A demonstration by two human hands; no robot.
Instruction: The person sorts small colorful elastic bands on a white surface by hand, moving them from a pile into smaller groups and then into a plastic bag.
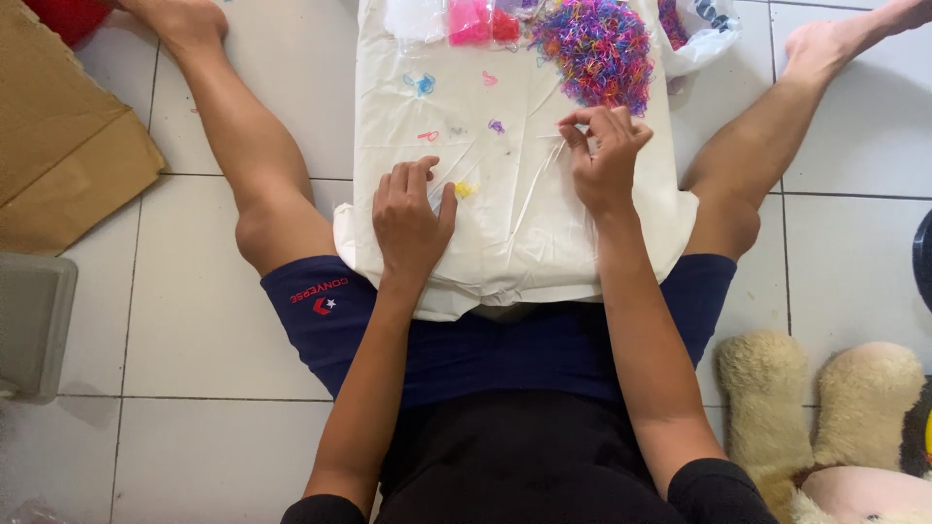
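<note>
White tiled floor (223,340), cardboard (58,146) far left. White sheet (515,233) between spread legs. Left hand (410,218) flat on sheet, fingers loosely curled, empty, just beside yellow band (466,190). Right hand (604,155) raised, fingers pinched; what they grip, can't tell. Pile of colourful bands (594,49) just above. Plush toy (825,417) bottom right.

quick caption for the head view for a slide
Seated on a tiled floor, left hand rests by a yellow band on white sheet; right hand pinches beside multicoloured band pile.
</note>
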